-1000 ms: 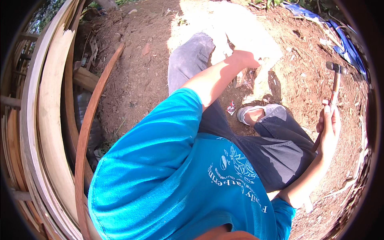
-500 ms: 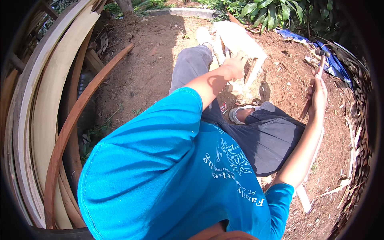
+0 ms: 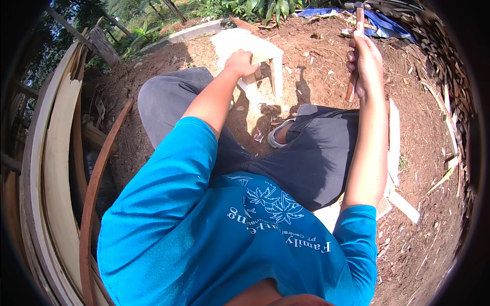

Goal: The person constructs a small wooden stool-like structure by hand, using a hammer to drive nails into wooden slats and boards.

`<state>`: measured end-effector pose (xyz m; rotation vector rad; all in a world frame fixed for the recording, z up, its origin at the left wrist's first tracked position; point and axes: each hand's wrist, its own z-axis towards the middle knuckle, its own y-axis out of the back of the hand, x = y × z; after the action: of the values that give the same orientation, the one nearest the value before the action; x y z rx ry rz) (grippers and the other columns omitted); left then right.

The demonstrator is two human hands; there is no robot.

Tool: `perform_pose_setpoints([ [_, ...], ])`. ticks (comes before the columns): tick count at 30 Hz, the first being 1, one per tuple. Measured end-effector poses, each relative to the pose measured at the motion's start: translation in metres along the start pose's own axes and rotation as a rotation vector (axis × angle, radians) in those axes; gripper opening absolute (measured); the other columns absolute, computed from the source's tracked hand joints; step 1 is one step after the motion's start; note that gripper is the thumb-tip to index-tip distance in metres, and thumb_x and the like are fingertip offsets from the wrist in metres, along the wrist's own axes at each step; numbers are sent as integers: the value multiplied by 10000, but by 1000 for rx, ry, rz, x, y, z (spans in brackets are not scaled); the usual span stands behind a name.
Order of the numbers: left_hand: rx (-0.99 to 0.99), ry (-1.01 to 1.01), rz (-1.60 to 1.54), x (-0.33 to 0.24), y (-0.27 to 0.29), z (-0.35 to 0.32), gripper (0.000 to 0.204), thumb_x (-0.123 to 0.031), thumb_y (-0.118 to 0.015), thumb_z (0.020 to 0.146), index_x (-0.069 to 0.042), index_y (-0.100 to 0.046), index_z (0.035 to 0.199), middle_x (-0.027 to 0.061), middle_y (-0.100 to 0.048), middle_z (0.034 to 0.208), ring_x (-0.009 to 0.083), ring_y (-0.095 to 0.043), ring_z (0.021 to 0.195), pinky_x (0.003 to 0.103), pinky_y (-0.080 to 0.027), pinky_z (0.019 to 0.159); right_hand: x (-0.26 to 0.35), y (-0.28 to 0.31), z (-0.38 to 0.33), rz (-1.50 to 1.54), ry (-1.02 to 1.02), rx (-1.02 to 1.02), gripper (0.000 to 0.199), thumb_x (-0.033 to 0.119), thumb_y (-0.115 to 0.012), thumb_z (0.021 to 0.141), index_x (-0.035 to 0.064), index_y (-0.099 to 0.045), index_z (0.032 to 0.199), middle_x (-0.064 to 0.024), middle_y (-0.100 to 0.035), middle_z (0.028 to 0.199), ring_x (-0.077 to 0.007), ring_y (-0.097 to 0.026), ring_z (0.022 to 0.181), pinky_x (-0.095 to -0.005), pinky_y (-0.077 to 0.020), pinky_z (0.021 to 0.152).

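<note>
L hand (image 3: pixel 241 64) on near edge of pale, sunlit wood bench (image 3: pixel 236 43) w/ legs, on dirt (image 3: pixel 324 89) ahead; can't tell if it grips. Mid, blue tee (image 3: pixel 204 245) has white lettering (image 3: pixel 306 243) + leaf print (image 3: pixel 284 209). R hand (image 3: pixel 368 64), out to the right, is closed round hammer (image 3: pixel 360 23), wood handle, grey metal head up.

Hammer (image 3: pixel 360 21): one; brown handle, wooden in look, with a small grey metal head set crosswise; held off the ground near one-thirty, head uppermost towards twelve, butt towards six, mid-handle hidden
Stool (image 3: pixel 236 41): one; pale wood, slab top bleached by sunlight, pale legs below; stands on bare soil at twelve o'clock, top uppermost, a straight leg showing at its five o'clock corner
</note>
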<state>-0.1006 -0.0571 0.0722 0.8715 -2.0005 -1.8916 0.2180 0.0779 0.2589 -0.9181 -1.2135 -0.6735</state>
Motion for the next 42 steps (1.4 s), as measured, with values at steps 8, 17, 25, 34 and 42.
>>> perform_pose_setpoints([
  [8,-87,139,-221,17,-1,40,556,-488,-689,855,-106,-674,1259,189,-581,1364,351,-561,1267,436,-470,1064,30,4,-13,34,28,34,437,298,-598,1047,12,-580,1377,54,-479,831,-27,-445,638,-182,-339,520],
  [17,-246,853,-771,59,-14,103,1090,-442,-769,837,81,-134,1551,267,-322,1523,429,-513,1294,456,-465,1085,12,22,-9,-63,-47,-107,483,260,-601,1054,-47,-516,1417,71,-410,743,-21,-387,584,-176,-308,486],
  [25,-323,730,-1062,116,-82,130,971,-348,-718,901,186,-188,1514,295,-583,1387,363,-628,1238,395,-467,1089,8,28,-7,-25,-71,-153,554,295,-528,1091,-63,-410,1496,56,-385,769,-20,-363,581,-179,-321,494],
  [34,-305,604,-910,123,-84,133,546,-209,-683,922,86,-532,1357,265,-621,1348,336,-648,1201,377,-493,1043,7,41,-14,-27,-82,-105,508,252,-496,1105,-44,-392,1506,24,-404,826,-38,-376,629,-183,-345,533],
  [42,-569,495,-1005,148,-104,134,238,-108,-643,913,4,-684,1119,169,-721,1096,224,-698,1017,360,-571,851,2,57,-15,5,-77,-133,540,298,-541,1086,-31,-434,1501,49,-425,808,-34,-379,631,-194,-319,538],
])
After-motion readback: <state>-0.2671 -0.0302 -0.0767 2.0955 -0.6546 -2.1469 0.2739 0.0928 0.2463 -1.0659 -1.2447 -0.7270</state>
